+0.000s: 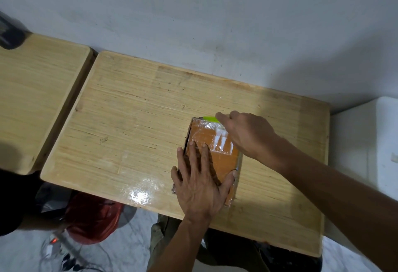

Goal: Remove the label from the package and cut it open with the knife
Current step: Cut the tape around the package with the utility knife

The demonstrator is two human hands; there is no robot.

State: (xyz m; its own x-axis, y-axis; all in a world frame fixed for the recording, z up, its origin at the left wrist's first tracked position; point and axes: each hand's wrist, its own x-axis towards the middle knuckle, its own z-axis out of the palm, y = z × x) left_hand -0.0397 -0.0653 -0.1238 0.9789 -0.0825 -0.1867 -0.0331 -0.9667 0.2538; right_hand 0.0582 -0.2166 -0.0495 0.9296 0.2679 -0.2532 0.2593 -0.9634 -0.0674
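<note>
An orange-brown package (203, 137) wrapped in clear tape lies on the wooden table (133, 121), right of centre. A torn white label patch (223, 142) sits on its top face near the far right side. My left hand (199, 182) lies flat on the near half of the package, fingers spread, pressing it down. My right hand (243, 134) is closed around a knife with a bright green handle (210, 119) at the package's far edge. Only the green end shows past my fingers; the blade is hidden.
A second wooden table (36, 99) adjoins on the left with a narrow gap between. A white wall runs behind both. A white box (366, 142) stands at the right. A red bag (92, 218) and cables lie on the floor below the near edge.
</note>
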